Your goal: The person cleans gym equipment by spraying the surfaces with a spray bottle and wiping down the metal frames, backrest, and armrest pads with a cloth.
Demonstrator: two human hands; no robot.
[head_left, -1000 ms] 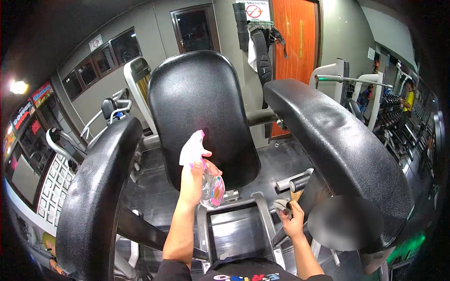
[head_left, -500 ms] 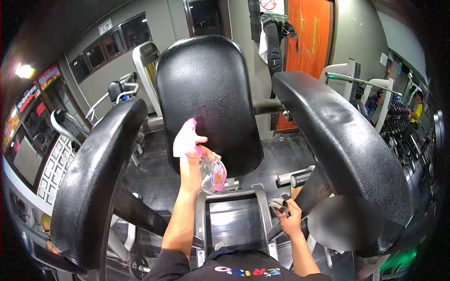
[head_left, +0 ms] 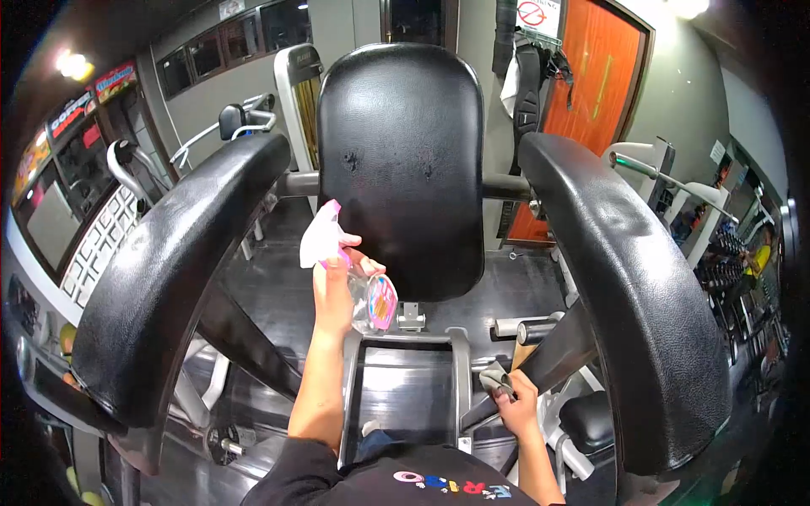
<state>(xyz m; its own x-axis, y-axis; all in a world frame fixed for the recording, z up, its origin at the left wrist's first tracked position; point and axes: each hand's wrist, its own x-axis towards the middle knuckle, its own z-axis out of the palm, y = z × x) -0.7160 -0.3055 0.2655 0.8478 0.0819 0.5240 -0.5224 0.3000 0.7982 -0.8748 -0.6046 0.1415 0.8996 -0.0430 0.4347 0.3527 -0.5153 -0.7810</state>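
As I look down through the head camera, the dark shirt (head_left: 396,476) with its coloured lettering is nearest to me. Just beyond it, the right hand (head_left: 521,406) has its fingers closed around a bunched grey cloth (head_left: 494,379), which sticks out past the fingertips to the right of a metal frame (head_left: 461,371); I can't tell whether the two touch. Farther forward, the left hand (head_left: 336,282) grips a clear spray bottle (head_left: 381,302) by the neck, its fingers wrapped round, with one stretched forward below the white-and-pink head. Whether that finger is squeezing the trigger, I can't make out. I see the bottle slightly tilted, in front of the lower left part of a black backrest (head_left: 401,110), its pink nozzle facing the padding. Two dark, wet-looking patches mark the backrest above the nozzle. On either side a padded black arm runs toward me, one on the left (head_left: 169,244) and one on the right (head_left: 629,278). Behind all this I have an orange door (head_left: 595,67), a no-smoking sign (head_left: 536,13) and, far right, a person in yellow (head_left: 762,253) near a dumbbell rack (head_left: 727,246).
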